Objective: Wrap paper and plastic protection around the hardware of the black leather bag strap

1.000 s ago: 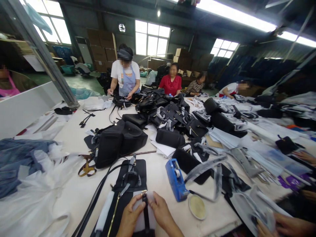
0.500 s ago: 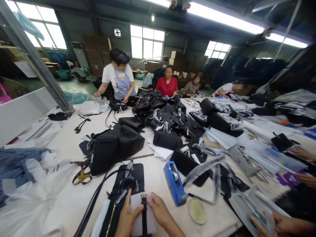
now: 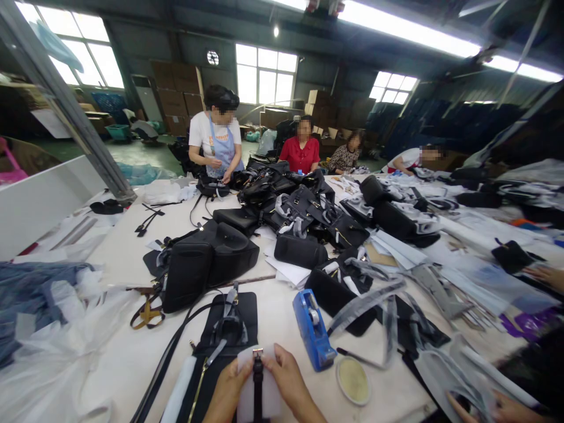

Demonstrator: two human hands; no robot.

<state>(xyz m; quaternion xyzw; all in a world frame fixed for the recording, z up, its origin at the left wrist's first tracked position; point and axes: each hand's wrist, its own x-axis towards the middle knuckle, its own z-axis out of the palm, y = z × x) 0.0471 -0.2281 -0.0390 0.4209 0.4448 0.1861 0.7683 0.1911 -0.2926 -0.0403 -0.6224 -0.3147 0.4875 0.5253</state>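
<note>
At the bottom centre my left hand (image 3: 227,390) and my right hand (image 3: 288,382) pinch a white foam sheet (image 3: 268,393) from both sides, folded around a black strap (image 3: 258,385) with a small gold buckle at its top. Both thumbs press close to the strap. The strap belongs to a flat black bag (image 3: 231,323) that lies on the table just beyond my hands. A foam-wrapped part (image 3: 183,385) and a long black strap (image 3: 170,358) lie to the left of it.
A blue tape dispenser (image 3: 314,330) and a round yellowish pad (image 3: 352,380) sit right of my hands. Black bags (image 3: 207,261) pile up along the white table (image 3: 127,247). White plastic wrap (image 3: 57,346) lies left. Several people work across the table; another person's hand (image 3: 502,405) is at bottom right.
My hands have drawn the foam tighter around the strap and sit slightly closer together. The view has shifted a little; the person in the apron has moved slightly.
</note>
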